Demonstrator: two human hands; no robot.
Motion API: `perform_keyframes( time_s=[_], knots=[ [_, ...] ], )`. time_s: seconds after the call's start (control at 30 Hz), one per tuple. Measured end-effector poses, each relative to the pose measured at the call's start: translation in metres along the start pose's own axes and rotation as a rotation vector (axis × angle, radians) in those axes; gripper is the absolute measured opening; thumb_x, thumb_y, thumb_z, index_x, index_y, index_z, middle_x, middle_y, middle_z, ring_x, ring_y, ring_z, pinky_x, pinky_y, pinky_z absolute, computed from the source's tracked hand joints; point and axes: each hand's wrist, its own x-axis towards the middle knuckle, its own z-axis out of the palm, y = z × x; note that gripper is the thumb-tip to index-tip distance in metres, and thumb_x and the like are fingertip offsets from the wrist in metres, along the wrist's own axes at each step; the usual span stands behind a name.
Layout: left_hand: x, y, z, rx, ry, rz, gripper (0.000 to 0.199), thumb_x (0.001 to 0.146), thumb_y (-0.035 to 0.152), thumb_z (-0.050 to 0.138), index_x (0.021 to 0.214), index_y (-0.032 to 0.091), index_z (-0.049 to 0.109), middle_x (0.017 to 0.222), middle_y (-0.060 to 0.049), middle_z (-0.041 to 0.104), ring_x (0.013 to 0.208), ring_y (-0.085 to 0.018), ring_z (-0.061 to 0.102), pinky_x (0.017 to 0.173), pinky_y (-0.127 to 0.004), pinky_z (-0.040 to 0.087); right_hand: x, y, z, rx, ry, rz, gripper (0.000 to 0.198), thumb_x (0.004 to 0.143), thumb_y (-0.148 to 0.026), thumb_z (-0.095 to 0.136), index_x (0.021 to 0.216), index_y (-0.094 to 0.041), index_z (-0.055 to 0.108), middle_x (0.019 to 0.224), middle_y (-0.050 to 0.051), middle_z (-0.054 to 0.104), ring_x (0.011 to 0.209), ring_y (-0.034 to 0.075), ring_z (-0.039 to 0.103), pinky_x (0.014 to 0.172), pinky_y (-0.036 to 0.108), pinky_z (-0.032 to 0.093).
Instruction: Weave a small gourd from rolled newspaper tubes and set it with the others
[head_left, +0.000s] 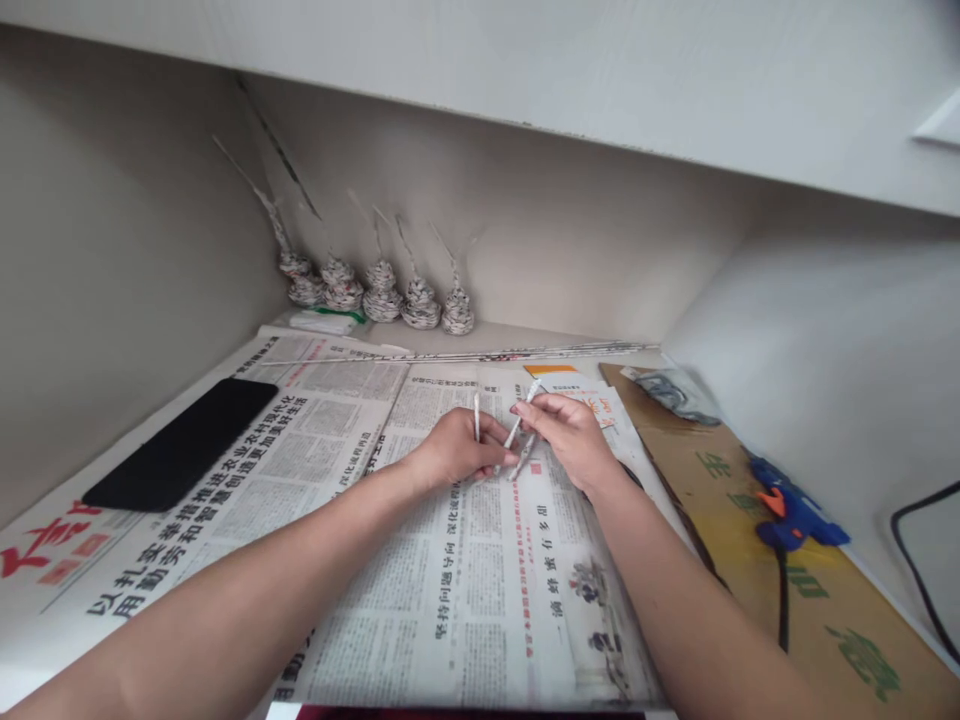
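Note:
Above the newspaper-covered table, my left hand (463,445) and my right hand (571,432) meet near the middle. Thin rolled newspaper strips (517,428) run between them, with short ends poking up and down past the fingers. My left hand is closed around the lower part, and one pale end stands up beside its knuckles. Thumb and fingers of my right hand pinch the upper part. Where the strips cross is partly hidden by the fingers. At the back left stand several gourd-shaped woven paper figures (382,292) with thin stems.
Long paper rods (480,354) lie along the back. A black flat pad (184,443) rests on the newspaper (420,560) at left. On the right, a blue glue gun (799,508) and a clear plastic bag (671,393) lie on cardboard (750,590). A shelf edge (480,80) overhangs the back.

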Motion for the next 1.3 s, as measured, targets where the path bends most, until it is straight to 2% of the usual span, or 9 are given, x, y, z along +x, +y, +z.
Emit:
perform_keyframes(
  time_s=[0.13,0.37,0.53,0.63,0.73,0.87,1.03,1.17,1.3],
  knots=[
    [0.0,0.001,-0.001,0.188,0.098,0.079,0.02,0.059,0.027,0.079,0.074,0.016,0.07,0.05,0.003,0.059,0.041,-0.009,0.046,0.042,-0.022,0.034,-0.001,-0.003,0.0,-0.012,-0.016,-0.043,0.027,0.074,-0.045,0.071,0.067,-0.019,0.065,0.064,-0.001,0.061,0.065,0.014,0.055,0.067,0.028,0.043],
    [-0.003,0.008,-0.004,0.449,0.279,0.27,0.008,0.064,0.024,0.075,0.069,0.019,0.07,0.063,0.001,0.068,0.057,-0.013,0.057,0.055,-0.023,0.038,-0.003,-0.004,-0.001,-0.033,-0.017,-0.138,0.021,0.08,-0.04,0.069,0.071,-0.021,0.068,0.069,0.0,0.064,0.07,0.015,0.058,0.068,0.027,0.045],
    [-0.004,0.009,-0.005,0.486,0.292,0.343,0.006,0.07,0.025,0.073,0.073,0.02,0.072,0.069,0.0,0.072,0.06,-0.014,0.059,0.058,-0.024,0.04,-0.006,-0.006,0.002,-0.023,-0.021,-0.174,0.017,0.079,-0.038,0.07,0.08,-0.021,0.07,0.081,0.003,0.07,0.078,0.017,0.063,0.073,0.029,0.049],
    [-0.008,0.012,-0.001,0.503,0.354,0.423,0.01,0.076,0.028,0.07,0.082,0.021,0.074,0.078,0.0,0.075,0.064,-0.014,0.062,0.064,-0.024,0.043,-0.008,-0.006,0.008,0.038,-0.024,-0.161,0.018,0.078,-0.039,0.071,0.075,-0.021,0.068,0.089,0.004,0.072,0.08,0.019,0.066,0.075,0.032,0.052],
    [-0.011,0.014,0.001,0.502,0.386,0.49,0.01,0.079,0.025,0.067,0.085,0.022,0.075,0.085,0.0,0.076,0.071,-0.014,0.066,0.07,-0.024,0.046,-0.011,-0.007,0.014,0.095,0.0,-0.189,0.019,0.076,-0.038,0.073,0.072,-0.02,0.067,0.088,0.005,0.074,0.079,0.019,0.067,0.074,0.033,0.054],
    [-0.01,0.013,-0.001,0.51,0.408,0.53,0.009,0.079,0.022,0.068,0.083,0.023,0.075,0.083,0.001,0.077,0.073,-0.014,0.068,0.073,-0.023,0.049,-0.013,-0.009,0.016,0.032,0.065,-0.264,0.015,0.077,-0.033,0.072,0.071,-0.02,0.068,0.089,0.006,0.075,0.082,0.019,0.068,0.073,0.03,0.054],
    [-0.009,0.012,-0.003,0.56,0.463,0.585,0.008,0.078,0.025,0.071,0.085,0.024,0.076,0.08,0.001,0.076,0.067,-0.014,0.068,0.07,-0.025,0.052,-0.015,-0.009,0.015,-0.011,0.088,-0.28,0.016,0.08,-0.032,0.069,0.071,-0.019,0.066,0.09,0.006,0.075,0.081,0.018,0.069,0.071,0.029,0.054],
    [-0.011,0.014,-0.002,0.577,0.483,0.678,0.011,0.08,0.023,0.07,0.09,0.022,0.075,0.088,-0.002,0.077,0.075,-0.016,0.07,0.075,-0.027,0.054,-0.018,-0.011,0.016,-0.02,0.079,-0.279,0.018,0.082,-0.035,0.067,0.073,-0.019,0.067,0.092,0.006,0.075,0.079,0.018,0.07,0.068,0.029,0.055],
    [-0.014,0.017,-0.002,0.627,0.453,0.773,0.012,0.083,0.02,0.066,0.091,0.021,0.075,0.093,-0.003,0.077,0.085,-0.017,0.072,0.08,-0.027,0.054,-0.023,-0.015,0.017,-0.107,0.131,-0.288,0.017,0.082,-0.037,0.067,0.081,-0.02,0.07,0.094,0.005,0.075,0.075,0.018,0.068,0.065,0.029,0.056]
  ],
)
